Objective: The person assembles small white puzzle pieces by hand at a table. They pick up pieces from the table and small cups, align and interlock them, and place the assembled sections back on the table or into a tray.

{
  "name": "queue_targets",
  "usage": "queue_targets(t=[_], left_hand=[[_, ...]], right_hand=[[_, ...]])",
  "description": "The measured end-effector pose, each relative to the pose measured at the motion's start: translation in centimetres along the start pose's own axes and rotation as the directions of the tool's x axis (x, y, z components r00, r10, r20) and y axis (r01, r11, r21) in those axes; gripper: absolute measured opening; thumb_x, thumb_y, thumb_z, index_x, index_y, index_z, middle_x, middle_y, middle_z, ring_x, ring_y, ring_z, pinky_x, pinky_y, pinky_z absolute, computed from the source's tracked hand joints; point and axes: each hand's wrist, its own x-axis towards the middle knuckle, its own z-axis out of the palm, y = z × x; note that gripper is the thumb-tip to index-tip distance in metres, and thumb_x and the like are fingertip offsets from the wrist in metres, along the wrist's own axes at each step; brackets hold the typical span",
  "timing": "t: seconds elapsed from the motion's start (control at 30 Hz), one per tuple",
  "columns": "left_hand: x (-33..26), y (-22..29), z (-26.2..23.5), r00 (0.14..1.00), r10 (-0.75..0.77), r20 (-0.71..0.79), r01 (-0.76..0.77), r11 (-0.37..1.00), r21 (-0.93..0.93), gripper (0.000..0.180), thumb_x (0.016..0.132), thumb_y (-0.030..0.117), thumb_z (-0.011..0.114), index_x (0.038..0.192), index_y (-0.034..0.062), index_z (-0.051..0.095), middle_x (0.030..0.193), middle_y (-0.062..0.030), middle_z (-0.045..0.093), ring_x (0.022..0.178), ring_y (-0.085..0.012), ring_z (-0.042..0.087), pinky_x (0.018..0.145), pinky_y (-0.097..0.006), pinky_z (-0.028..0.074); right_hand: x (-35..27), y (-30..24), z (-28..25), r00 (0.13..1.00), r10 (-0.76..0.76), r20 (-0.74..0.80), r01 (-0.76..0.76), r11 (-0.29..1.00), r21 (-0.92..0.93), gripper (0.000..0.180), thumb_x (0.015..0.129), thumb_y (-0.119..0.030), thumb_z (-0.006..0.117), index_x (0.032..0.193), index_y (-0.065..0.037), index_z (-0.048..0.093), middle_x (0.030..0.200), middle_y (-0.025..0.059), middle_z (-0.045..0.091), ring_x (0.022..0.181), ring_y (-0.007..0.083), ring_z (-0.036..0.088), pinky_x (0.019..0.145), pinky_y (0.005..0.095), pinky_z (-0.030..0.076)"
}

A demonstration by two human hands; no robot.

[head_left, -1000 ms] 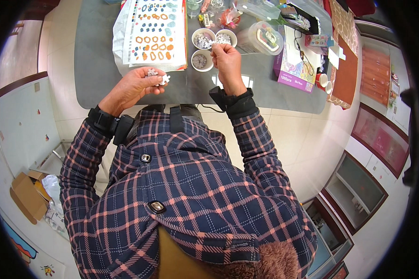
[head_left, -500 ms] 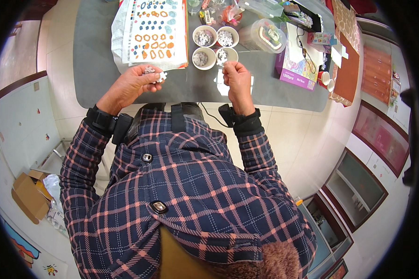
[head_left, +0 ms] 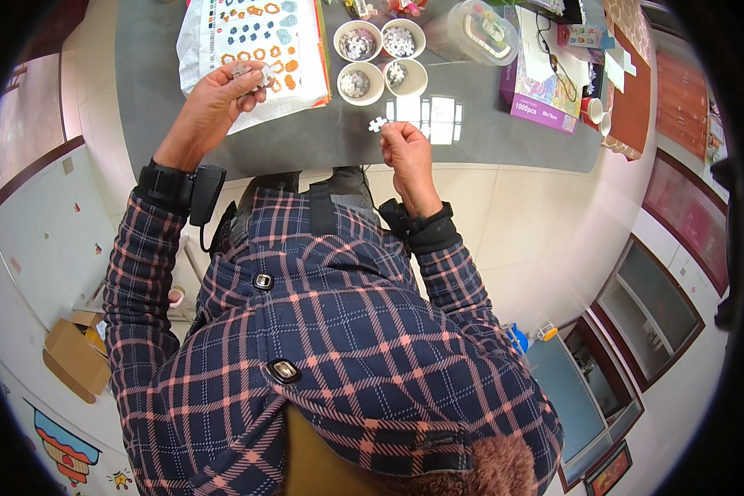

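A few greyish jigsaw pieces point(head_left: 259, 77) are pinched in my left hand point(head_left: 215, 103), raised over the printed sheet point(head_left: 252, 37). At the fingertips of my right hand point(head_left: 407, 155), which are pressed together above the near part of the table, is one white jigsaw piece point(head_left: 377, 124). Beyond that hand stand several paper cups grouped in a square, each with jigsaw pieces inside. The near left cup point(head_left: 345, 89) and the near right cup point(head_left: 422, 78) are closest to it. The far cups point(head_left: 341, 35) sit just behind them.
The dark grey table point(head_left: 153, 107) has its front edge close to my body. Right of the cups is a clear plastic tub point(head_left: 463, 37) with a lid. A purple puzzle box point(head_left: 543, 114), glasses point(head_left: 558, 70) and red cups point(head_left: 592, 109) lie farther right.
My left hand has moved up and left with its jigsaw pieces. My right hand has come back toward me from the near right cup, and a white jigsaw piece now shows at its fingertips.
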Motion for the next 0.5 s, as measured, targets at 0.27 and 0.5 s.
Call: queue_targets(t=[0.27, 0.5], left_hand=[[0.9, -0.9, -0.5, 0.997, -0.017, -0.073, 0.020, 0.999, 0.031, 0.025, 0.091, 0.013, 0.061, 0.112, -0.0012, 0.059, 0.090, -0.0061, 0.061, 0.079, -0.0122, 0.058, 0.066, -0.019, 0.046], [1.2, -1.2, -0.5, 0.996, -0.024, -0.091, 0.026, 0.999, 0.021, 0.025, 0.091, 0.013, 0.062, 0.112, -0.0016, 0.060, 0.088, -0.0058, 0.062, 0.078, -0.0118, 0.059, 0.065, -0.019, 0.046]], right_hand=[[-0.2, -0.1, 0.0, 0.999, -0.010, -0.043, 0.012, 0.998, 0.057, 0.013, 0.085, -0.014, 0.066, 0.082, -0.004, 0.058, 0.067, 0.0018, 0.057, 0.049, 0.0039, 0.043, 0.043, 0.0179, 0.031], [-0.4, 0.0, 0.1, 0.999, -0.022, -0.047, 0.025, 0.998, 0.066, 0.012, 0.087, -0.013, 0.064, 0.082, -0.005, 0.057, 0.068, 0.0016, 0.057, 0.049, 0.0050, 0.042, 0.044, 0.0187, 0.029]])
